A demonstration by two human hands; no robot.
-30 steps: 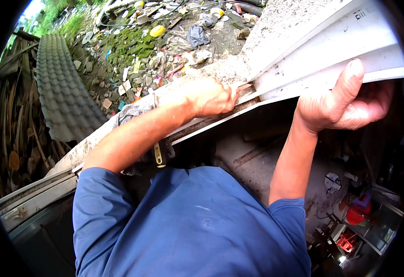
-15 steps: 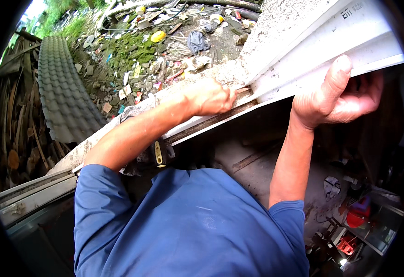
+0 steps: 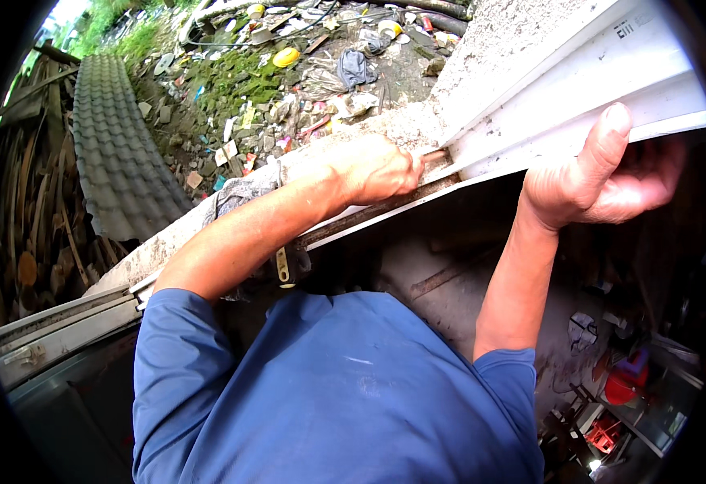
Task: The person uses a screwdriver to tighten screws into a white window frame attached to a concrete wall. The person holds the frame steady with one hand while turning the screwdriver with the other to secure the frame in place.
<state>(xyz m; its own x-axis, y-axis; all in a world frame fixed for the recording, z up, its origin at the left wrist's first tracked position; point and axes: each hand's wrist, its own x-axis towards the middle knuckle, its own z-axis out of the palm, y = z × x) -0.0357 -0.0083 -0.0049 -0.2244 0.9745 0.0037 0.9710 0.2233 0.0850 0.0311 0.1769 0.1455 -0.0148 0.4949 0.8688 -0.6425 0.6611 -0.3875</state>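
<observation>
My left hand (image 3: pixel 381 171) is closed low over the dirty sill, knuckles up. A short brown strip (image 3: pixel 435 155) shows just beyond its fingers; whatever lies inside the fist is hidden. Beneath it runs a white frame track (image 3: pixel 353 228) with a dirt-filled groove. My right hand (image 3: pixel 587 181) grips the lower edge of a white window frame (image 3: pixel 562 105), thumb on the face and fingers curled under, partly in shadow. By my left forearm, a yellow-and-dark handle (image 3: pixel 283 268) hangs below the track, next to a grey rag (image 3: pixel 244 194).
Outside, rubble and litter (image 3: pixel 288 121) cover the ground beside a tiled roofing sheet (image 3: pixel 123 153) and stacked wood (image 3: pixel 34 218). A rough wall edge (image 3: pixel 490 52) borders the frame. Inside, red objects (image 3: pixel 625 385) and a shelf stand in the dim room at lower right.
The whole view has shifted slightly. Both hands keep nearly the same places on the track and frame, and a little more of the brown strip shows beyond my left fingers.
</observation>
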